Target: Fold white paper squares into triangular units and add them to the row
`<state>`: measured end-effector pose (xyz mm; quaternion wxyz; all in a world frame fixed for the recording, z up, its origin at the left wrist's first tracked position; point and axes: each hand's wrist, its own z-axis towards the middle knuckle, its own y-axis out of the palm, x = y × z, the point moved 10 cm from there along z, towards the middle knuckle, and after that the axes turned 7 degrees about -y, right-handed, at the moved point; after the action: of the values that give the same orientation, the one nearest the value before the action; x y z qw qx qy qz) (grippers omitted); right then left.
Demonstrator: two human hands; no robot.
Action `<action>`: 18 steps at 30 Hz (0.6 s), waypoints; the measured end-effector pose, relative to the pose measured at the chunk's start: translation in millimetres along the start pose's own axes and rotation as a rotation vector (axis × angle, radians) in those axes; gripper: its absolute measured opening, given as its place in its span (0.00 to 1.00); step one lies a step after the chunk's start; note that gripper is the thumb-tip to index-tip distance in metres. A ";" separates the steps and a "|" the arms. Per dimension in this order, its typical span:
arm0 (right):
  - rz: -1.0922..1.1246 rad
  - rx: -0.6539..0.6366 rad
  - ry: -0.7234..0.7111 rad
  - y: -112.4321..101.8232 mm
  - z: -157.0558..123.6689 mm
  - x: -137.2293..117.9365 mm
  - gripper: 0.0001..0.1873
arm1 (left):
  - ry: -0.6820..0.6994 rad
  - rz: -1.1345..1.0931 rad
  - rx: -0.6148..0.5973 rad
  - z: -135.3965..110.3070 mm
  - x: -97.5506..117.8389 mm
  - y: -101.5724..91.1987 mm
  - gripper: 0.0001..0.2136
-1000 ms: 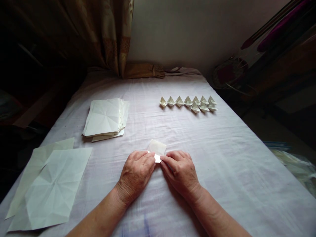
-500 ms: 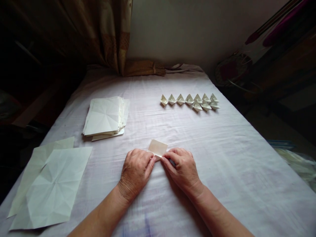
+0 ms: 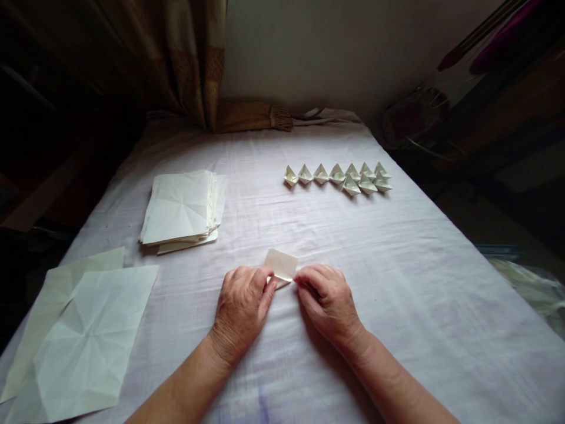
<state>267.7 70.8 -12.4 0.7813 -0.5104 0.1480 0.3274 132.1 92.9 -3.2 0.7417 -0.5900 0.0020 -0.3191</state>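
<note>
A small piece of folded paper [image 3: 282, 263] is between my hands near the middle of the bed, its lower edge creased up into a narrow strip. My left hand [image 3: 243, 297] pinches its left side between thumb and fingers. At the right end of the crease, my right hand [image 3: 327, 297] has thumb and forefinger pinched on the corner. Several small folded paper boats [image 3: 337, 174] stand in two rows farther off to the right. A stack of creased paper sheets [image 3: 176, 206] lies beyond my left hand.
Two large creased sheets [image 3: 90, 335] overlap at the near left of the sheet-covered bed [image 3: 410, 306]. A brown curtain [image 3: 194, 65] hangs at the far left, its end resting on the bed. A plastic bag [image 3: 532, 288] lies beyond the right edge.
My right hand has shifted slightly right along the crease to the paper's corner. My left hand keeps its pinch. The whole view has shifted a little.
</note>
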 end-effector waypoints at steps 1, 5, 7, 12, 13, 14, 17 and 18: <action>0.004 0.000 -0.032 -0.9 -0.8 -3.2 0.09 | -0.002 -0.009 0.001 0.0 -0.2 -0.2 0.04; -0.031 -0.011 -0.125 -3.1 -2.7 -14.9 0.12 | 0.007 -0.016 -0.032 -0.1 0.8 1.8 0.04; -0.059 -0.019 -0.133 -3.1 -2.6 -17.7 0.11 | 0.007 -0.022 -0.061 -0.1 0.7 3.6 0.04; -0.086 -0.025 -0.128 -2.3 -1.7 -19.7 0.11 | -0.002 -0.056 -0.070 -0.1 -0.8 2.8 0.05; -0.087 -0.029 -0.126 -1.8 -1.7 -19.7 0.11 | 0.001 -0.061 -0.069 -0.2 -0.5 2.4 0.05; -0.090 -0.033 -0.124 -1.4 -1.6 -19.7 0.11 | 0.005 -0.066 -0.068 -0.2 -0.2 2.0 0.05; -0.101 -0.041 -0.127 -0.9 -0.7 -20.9 0.12 | 0.007 -0.066 -0.068 -0.2 0.2 1.2 0.05; -0.105 -0.038 -0.132 -1.3 -0.3 -21.9 0.12 | 0.007 -0.065 -0.068 -0.2 0.2 1.1 0.05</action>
<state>252.4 62.3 0.7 0.7955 -0.5097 0.0629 0.3217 132.7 92.8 -4.1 0.7105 -0.6134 -0.0039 -0.3449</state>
